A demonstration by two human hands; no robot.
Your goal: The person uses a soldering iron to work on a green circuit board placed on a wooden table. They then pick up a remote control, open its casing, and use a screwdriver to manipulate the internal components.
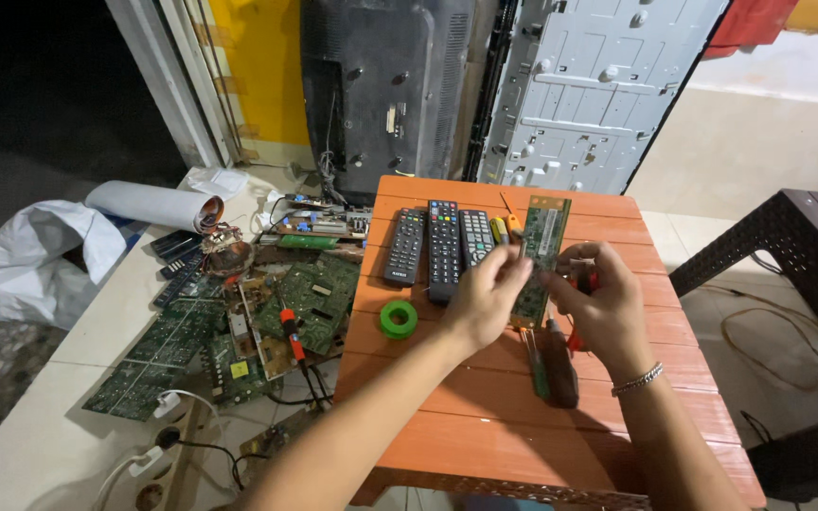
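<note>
I have both hands meeting over the long green circuit board (539, 257) at the centre of the frame, on the orange table (485, 416). My left hand (485, 298) pinches something small between thumb and fingertips at the board's left edge; I cannot make out what it is. My right hand (598, 303) is curled close against the board's right edge, with a bit of red showing under the fingers, likely a tool handle, though I cannot tell for sure. The hands are nearly touching each other.

To work well here, I judge the board should be kept flat and steady with one hand while the other does the fine pinching, elbows low for support. The screwdrivers (551, 364) lie just below the board, near my right wrist, easy to knock. Three remote controls (442, 246) sit to the left of the board, and a green tape roll (398, 319) lies below them. More circuit boards (239, 331) cover the floor at left.
</note>
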